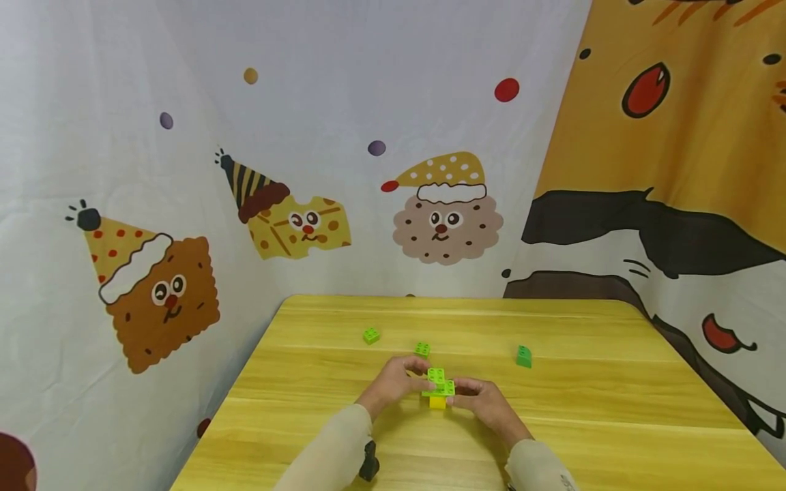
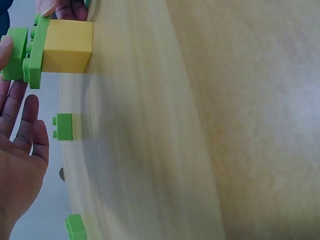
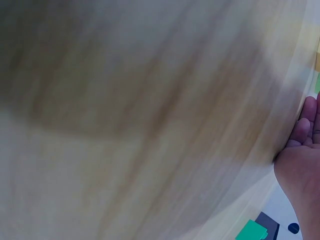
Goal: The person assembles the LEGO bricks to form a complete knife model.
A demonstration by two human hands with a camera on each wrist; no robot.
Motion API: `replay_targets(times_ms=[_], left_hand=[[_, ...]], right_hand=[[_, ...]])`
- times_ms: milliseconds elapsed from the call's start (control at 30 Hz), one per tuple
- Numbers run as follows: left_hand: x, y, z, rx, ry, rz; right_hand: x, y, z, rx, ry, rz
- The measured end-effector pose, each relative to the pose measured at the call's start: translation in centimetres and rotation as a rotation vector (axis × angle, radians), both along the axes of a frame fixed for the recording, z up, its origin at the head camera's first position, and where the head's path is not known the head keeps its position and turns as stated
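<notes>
A small stack of toy building bricks stands on the table in front of me. At its bottom is a yellow block (image 1: 437,403), with a flat light-green plate (image 2: 38,55) across it and a light-green brick (image 1: 436,374) on top. My left hand (image 1: 396,382) pinches the top brick between thumb and fingers, from the left. From the other side my right hand (image 1: 488,402) holds the stack, its thumb at the green plate's edge and its fingers by the yellow block. Most of the stack is out of the right wrist view.
Two loose light-green bricks, one farther left (image 1: 371,335) and one just beyond the stack (image 1: 422,349), lie on the wooden table (image 1: 307,382). A darker green brick (image 1: 524,356) lies to the right. Behind the table hangs a printed cloth (image 1: 344,102).
</notes>
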State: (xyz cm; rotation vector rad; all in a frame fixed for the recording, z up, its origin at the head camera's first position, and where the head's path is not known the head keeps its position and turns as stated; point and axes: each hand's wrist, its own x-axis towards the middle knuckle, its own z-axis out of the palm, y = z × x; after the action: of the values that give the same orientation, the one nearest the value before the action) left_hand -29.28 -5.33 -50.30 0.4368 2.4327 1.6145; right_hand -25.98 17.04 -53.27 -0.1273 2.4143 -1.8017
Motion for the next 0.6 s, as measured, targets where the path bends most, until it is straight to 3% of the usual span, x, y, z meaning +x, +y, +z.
replay_targets(times_ms=[600], left_hand=[[0.35, 0.34, -0.29, -0.008, -0.031, -0.020]], right_hand=[[-0.08, 0.04, 0.08, -0.004, 0.002, 0.008]])
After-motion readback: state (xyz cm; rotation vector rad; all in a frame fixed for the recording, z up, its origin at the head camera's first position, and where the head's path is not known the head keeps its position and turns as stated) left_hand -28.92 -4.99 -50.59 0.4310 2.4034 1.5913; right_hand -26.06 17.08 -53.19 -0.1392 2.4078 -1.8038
